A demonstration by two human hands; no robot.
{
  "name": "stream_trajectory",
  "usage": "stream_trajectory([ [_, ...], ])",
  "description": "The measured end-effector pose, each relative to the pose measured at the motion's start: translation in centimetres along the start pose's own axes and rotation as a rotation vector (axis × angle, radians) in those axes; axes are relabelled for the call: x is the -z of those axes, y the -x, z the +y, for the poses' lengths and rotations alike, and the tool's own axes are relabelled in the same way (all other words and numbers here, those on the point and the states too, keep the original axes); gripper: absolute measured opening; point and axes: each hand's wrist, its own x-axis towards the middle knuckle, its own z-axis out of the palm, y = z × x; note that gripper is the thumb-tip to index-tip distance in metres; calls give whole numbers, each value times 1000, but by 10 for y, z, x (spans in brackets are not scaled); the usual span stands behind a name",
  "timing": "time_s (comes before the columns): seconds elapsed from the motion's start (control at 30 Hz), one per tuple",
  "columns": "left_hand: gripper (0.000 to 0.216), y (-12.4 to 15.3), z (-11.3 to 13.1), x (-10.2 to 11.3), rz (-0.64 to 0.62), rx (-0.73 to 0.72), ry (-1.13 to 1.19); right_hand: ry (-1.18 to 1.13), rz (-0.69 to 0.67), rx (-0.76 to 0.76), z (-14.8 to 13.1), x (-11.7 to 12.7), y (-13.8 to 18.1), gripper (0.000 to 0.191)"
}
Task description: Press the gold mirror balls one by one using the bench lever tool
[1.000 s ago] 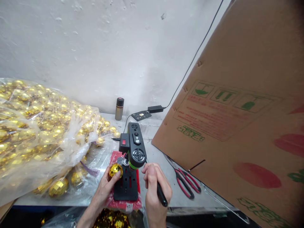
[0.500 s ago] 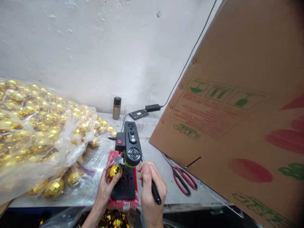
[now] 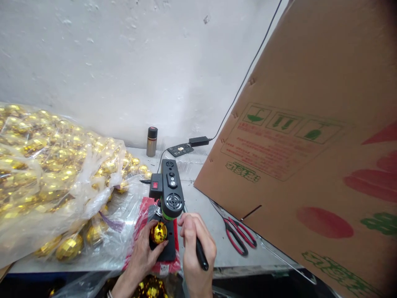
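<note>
Gold mirror ball sits gripped in left hand under the drill press; right hand clasps its black lever.

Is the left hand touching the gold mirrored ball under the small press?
Touching. The head view shows the left hand with thumb and fingers wrapped around the gold mirrored ball, no gap between them, on the black base plate.

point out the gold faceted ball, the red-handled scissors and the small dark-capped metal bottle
gold faceted ball [image 3: 159,232], head view, middle of its face
red-handled scissors [image 3: 240,236], head view, handle loops
small dark-capped metal bottle [image 3: 151,143], head view, body
</note>
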Motion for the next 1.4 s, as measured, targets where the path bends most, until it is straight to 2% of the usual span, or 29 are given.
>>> stream_trajectory([
  [0.17, 52, 2, -9, 2, -48, -92, 3, 9, -1, 5, 1, 0, 3, 32],
  [0.53, 55, -5, -5, 9, -155, -90, -22, 2, -3, 8, 5, 0, 5, 31],
  [0.67, 52, -4, -6, 4, -114, -116, -59, 16, -1, 18, 5, 0, 4, 31],
  [0.8, 50, -9, 0, -2, -93, -130, -95, 30, -13, 31, 4, 2, 3, 29],
  [0.97, 49, -19, 11, 0, -179, -139, -162, 48, -19, 76, 6, 4, 3, 28],
  [1.23, 47, -21, 19, 6, -268, -68, -187, 114, 27, 222, 45, -1, 33, 30],
  [1.4, 46, -20, 17, 3, -241, -81, -200, 101, 101, 247, 62, -9, 42, 32],
])
